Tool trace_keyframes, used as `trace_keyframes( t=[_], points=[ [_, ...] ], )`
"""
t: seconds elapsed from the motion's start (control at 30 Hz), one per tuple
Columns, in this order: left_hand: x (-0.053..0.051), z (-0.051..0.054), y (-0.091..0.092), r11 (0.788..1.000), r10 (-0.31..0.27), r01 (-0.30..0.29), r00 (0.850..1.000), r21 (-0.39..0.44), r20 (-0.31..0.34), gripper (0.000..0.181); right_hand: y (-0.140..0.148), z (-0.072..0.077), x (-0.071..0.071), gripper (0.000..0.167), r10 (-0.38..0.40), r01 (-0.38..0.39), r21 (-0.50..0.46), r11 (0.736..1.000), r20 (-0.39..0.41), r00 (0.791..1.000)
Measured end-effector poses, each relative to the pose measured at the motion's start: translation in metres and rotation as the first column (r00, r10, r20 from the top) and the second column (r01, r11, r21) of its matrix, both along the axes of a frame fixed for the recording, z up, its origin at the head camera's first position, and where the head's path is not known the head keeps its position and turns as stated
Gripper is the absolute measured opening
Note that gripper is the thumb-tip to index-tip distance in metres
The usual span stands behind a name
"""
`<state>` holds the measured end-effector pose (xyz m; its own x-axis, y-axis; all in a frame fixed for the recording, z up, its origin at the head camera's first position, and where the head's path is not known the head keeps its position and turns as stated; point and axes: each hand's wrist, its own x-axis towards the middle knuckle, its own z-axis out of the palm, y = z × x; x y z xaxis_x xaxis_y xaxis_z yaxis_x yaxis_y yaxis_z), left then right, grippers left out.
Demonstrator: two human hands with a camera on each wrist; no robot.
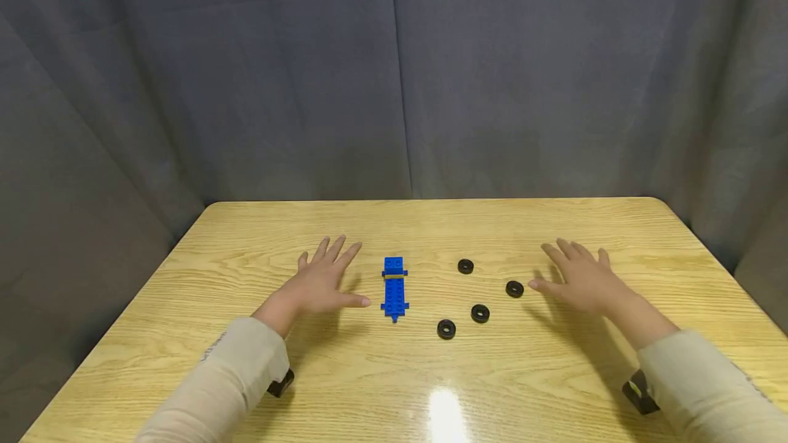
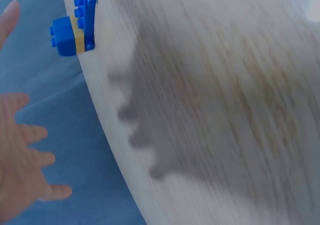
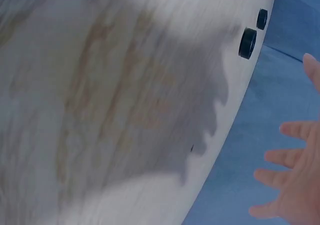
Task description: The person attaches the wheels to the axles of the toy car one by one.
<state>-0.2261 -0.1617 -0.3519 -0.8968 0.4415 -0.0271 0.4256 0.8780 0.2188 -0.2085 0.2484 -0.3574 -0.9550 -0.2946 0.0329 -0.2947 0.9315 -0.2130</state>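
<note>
A blue toy-brick vehicle base [image 1: 395,296] lies near the middle of the table, with a raised studded block and a yellow strip at its far end. Just left of it hovers my left hand [image 1: 317,284], fingers spread and holding nothing; the left wrist view shows the base [image 2: 89,15] too. Several black toy wheels lie to the right of the base: a far wheel [image 1: 465,266], a right wheel [image 1: 514,288], and nearer ones [image 1: 480,313]. My right hand [image 1: 581,282] is spread above the table beside the right wheel, apart from it and empty.
The wooden table [image 1: 369,388] has rounded far corners. A grey curtain [image 1: 394,74] hangs behind it and along both sides. Black straps [image 1: 640,392] show under the sleeves. Both hands cast shadows on the tabletop.
</note>
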Motion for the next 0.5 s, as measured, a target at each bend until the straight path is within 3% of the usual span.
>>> trace_keyframes(
  t=[0.5],
  points=[
    [0.000,-0.008,0.014,0.997,-0.066,0.063,0.995,0.041,0.075,0.097,-0.007,-0.011,0.000,0.077,0.097,-0.098,-0.026,0.995,-0.030,0.995]
  ],
)
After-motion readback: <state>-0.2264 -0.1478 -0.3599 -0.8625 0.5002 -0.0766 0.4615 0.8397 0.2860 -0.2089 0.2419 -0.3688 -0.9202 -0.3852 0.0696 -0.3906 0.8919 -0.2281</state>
